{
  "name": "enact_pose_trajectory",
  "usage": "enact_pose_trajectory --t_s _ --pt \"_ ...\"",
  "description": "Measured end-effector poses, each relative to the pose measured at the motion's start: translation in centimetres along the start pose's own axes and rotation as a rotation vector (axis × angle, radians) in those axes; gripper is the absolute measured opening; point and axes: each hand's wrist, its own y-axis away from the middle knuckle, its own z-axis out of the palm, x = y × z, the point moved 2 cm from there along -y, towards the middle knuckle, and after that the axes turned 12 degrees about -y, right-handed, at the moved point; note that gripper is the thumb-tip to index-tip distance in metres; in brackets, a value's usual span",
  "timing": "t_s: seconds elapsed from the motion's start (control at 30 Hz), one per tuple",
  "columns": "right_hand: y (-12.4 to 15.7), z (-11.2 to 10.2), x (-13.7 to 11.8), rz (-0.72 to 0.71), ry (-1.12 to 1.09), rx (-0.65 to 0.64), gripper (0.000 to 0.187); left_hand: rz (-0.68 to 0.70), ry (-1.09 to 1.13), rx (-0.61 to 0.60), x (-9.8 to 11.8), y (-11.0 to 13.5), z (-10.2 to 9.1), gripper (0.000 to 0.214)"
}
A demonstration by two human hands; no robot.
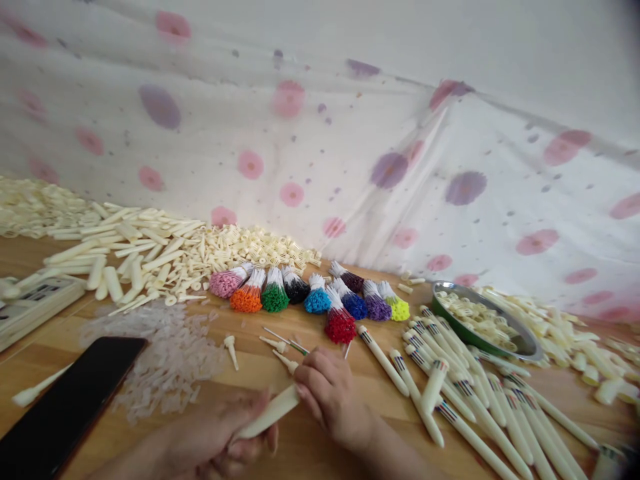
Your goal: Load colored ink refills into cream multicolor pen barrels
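Observation:
My left hand is closed round a cream pen barrel near the bottom edge. My right hand pinches at the barrel's upper end, fingers pressed together on a thin refill that I can barely make out. Just beyond my hands lie loose cream pen tips and thin refills on the wooden table. Bundles of coloured refills in pink, orange, green, black, blue, red, purple and yellow lie in a row behind them.
Several finished multicolour pens lie to the right. A green-rimmed metal bowl holds cream parts. Heaps of cream barrels and small parts lie at back left, clear bits beside a black phone. A flowered sheet hangs behind.

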Motion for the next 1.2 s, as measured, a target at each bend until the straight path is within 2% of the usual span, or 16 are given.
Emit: enact_pose_trajectory --t_s 0.03,0.07,0.13,0.2,0.23,0.3,0.4,0.43,0.47,0.6,0.7,0.8,0.9,0.97,1.03,1.2 --pt "-0.1 0.2 0.1 0.042 0.016 -0.016 0.048 0.002 -0.026 0.015 -0.3 -0.2 0.0 0.051" --pt "-0.2 0.3 0.3 0.117 0.028 -0.033 0.045 0.041 -0.093 0.11 -0.5 -0.5 0.0 0.047" --pt "-0.5 0.5 0.8 0.256 0.022 -0.083 0.044 0.185 -0.334 0.441 -1.0 -1.0 0.1 0.036" --pt "-0.8 0.3 1.1 0.258 -0.01 -0.14 0.043 0.326 -0.64 0.687 -1.1 -1.3 0.5 0.034" --pt "-0.8 0.1 1.1 0.242 -0.024 -0.164 0.044 0.361 -0.716 0.72 -1.1 -1.3 0.7 0.034" --pt "-0.7 -0.6 1.0 0.211 -0.027 -0.162 0.044 0.351 -0.642 0.613 -1.0 -1.2 0.5 0.031" --pt "-0.5 -1.1 0.5 0.116 0.001 -0.108 0.042 0.146 -0.28 0.187 -0.7 -0.8 -0.1 0.054" --pt "-0.4 -0.9 0.3 0.074 0.002 -0.095 0.041 0.082 -0.231 0.098 -0.7 -0.6 -0.3 0.063" --pt "-0.4 -0.7 0.3 0.053 -0.001 -0.084 0.04 0.048 -0.256 0.08 -0.7 -0.5 -0.6 0.067" --pt "-0.5 0.9 1.3 0.193 -0.032 -0.045 0.047 0.123 -0.575 0.439 -0.9 -0.8 -0.8 0.049" --pt "-0.6 1.4 2.0 0.23 -0.08 -0.111 0.05 0.168 -0.688 0.558 -1.0 -1.3 0.0 0.034" --pt "-0.5 0.7 1.9 0.216 -0.085 -0.113 0.05 0.179 -0.606 0.54 -0.6 -1.1 0.1 0.031" --pt "-0.3 -0.2 1.1 0.127 -0.043 -0.052 0.048 0.085 -0.359 0.33 -0.5 -0.8 -0.5 0.051" --pt "-0.2 -0.3 0.4 0.013 -0.016 -0.037 0.048 0.021 -0.338 0.234 -0.5 -0.7 -0.8 0.067" --pt "-0.2 0.1 0.2 0.001 -0.007 -0.033 0.048 0.005 -0.431 0.305 -0.5 -0.8 -0.9 0.069" --pt "-0.6 1.3 1.2 0.182 -0.07 -0.08 0.049 0.044 -0.637 0.624 -0.3 -0.8 0.0 0.043"
